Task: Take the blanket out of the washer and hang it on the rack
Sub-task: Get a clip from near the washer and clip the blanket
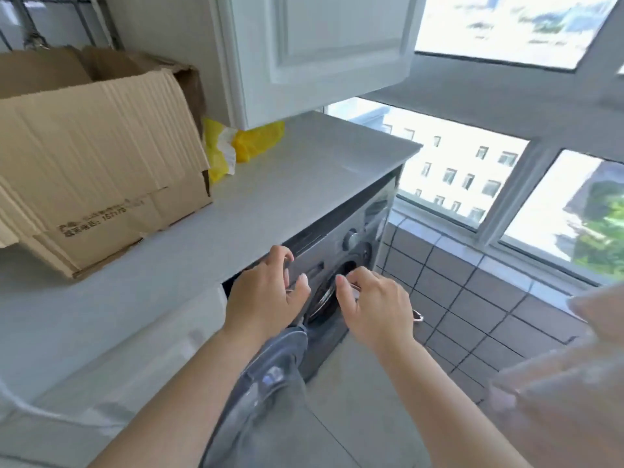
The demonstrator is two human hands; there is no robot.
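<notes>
Hands, left (266, 292) and right (374, 305), spread empty at washer (341, 265); we expect unseen blanket heavy, limp; gather bunched folds.

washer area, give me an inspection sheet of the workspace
surface: grey counter over the washer
job's things: washer door open; blanket and rack not seen
clutter: cardboard box and yellow bags on the counter
grippers: left hand and right hand empty, fingers spread, at the drum opening
cables: nothing seen
surroundings: white cabinet above, windows right, tiled ledge below them
</notes>
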